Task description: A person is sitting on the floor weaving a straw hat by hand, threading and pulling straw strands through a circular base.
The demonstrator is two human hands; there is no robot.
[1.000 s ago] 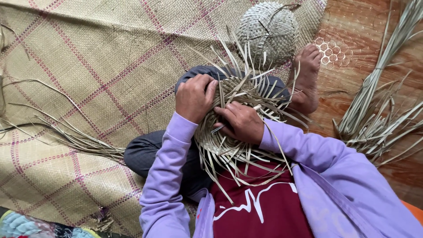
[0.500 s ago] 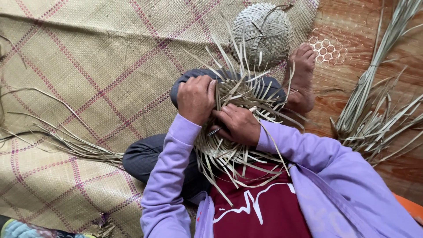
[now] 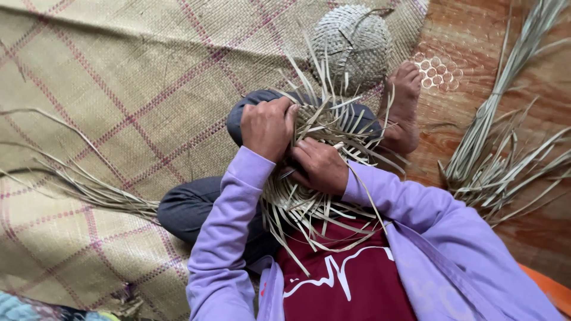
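The half-woven straw piece (image 3: 315, 172) sits in my lap, loose strips fanning out past my fingertips on every side. My left hand (image 3: 267, 126) curls tight over its upper edge, fingers pinching strips. My right hand (image 3: 321, 165) presses just beside it, fingers bent onto the weave. Beyond my fingers lies a finished woven basket (image 3: 352, 44) on the checked mat (image 3: 119, 89); well off right, a straw bundle (image 3: 499, 148).

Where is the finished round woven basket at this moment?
In the head view, the finished round basket lies at the top centre on the woven mat, just beyond the half-woven piece in both hands, beside the bare foot.
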